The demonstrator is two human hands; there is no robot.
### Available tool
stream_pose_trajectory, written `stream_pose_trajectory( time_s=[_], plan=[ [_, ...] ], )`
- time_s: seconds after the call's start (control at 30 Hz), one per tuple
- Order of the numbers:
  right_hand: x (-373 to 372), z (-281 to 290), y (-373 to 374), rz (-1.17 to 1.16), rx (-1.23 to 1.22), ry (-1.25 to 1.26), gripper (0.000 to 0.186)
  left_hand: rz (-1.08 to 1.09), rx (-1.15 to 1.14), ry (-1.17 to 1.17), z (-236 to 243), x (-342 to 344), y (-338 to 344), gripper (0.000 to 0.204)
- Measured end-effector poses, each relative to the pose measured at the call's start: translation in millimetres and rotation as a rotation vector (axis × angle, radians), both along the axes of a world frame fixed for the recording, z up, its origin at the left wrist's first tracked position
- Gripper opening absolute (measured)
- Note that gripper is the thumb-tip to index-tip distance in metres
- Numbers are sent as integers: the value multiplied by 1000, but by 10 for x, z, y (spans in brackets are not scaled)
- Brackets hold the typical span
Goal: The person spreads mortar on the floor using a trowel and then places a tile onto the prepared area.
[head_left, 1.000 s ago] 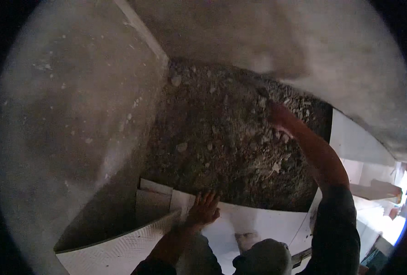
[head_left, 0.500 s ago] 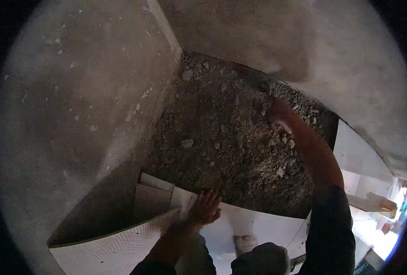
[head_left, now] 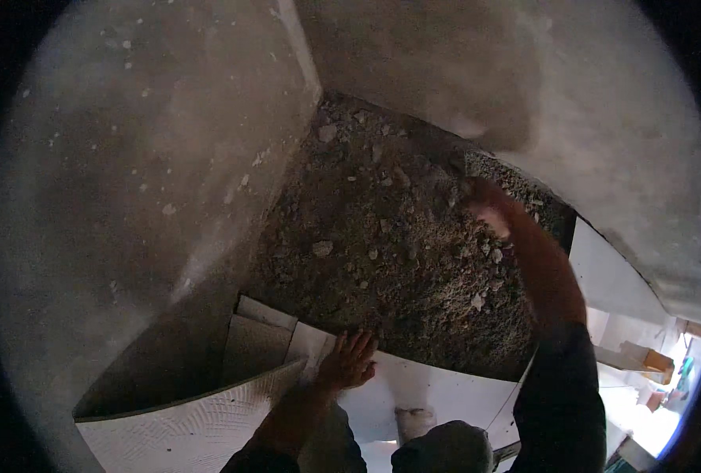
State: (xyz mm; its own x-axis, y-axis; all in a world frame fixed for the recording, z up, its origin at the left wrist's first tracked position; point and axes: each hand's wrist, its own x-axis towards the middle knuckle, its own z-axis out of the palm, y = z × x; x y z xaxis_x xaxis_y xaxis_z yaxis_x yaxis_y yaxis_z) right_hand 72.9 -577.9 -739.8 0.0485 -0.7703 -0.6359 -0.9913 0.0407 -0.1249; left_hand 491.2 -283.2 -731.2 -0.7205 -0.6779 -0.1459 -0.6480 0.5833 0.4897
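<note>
My left hand (head_left: pixel 349 361) lies with spread fingers on the white tile (head_left: pixel 402 370) along the near edge of a rough patch of grey rubble and loose chips (head_left: pixel 343 221). My right arm reaches across that patch, and my right hand (head_left: pixel 483 203) is low over the rubble near the far wall, blurred by motion; whether it holds anything is hidden. To the left of my left hand lie cut tile pieces (head_left: pixel 260 343) and a tilted board or tile with a ridged white coating (head_left: pixel 185 437).
Stained plaster walls (head_left: pixel 145 158) meet in a corner at the back. More white tiles (head_left: pixel 612 266) run along the right wall. A wooden piece (head_left: pixel 656 364) and clutter sit at the bright right edge. My knees and legs show at the bottom.
The view has shifted slightly, with the corner now farther right. My right hand keeps moving in the rubble near the far wall; my left hand has stayed on the tile.
</note>
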Motion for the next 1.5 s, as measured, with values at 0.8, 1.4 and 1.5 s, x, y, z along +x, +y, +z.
stream_pose_trajectory(
  time_s=[0.8, 1.4, 1.5],
  plan=[
    [370, 790, -44, 199, 91, 98, 41, -3, -7, 36, -58, 104, 61, 53],
    [178, 389, 55, -179, -1, -2, 55, -6, 23, 58, -15, -24, -7, 51],
    [443, 848, -18, -57, 81, 27, 52, 3, 67, -4, -72, 136, 52, 52]
  ],
)
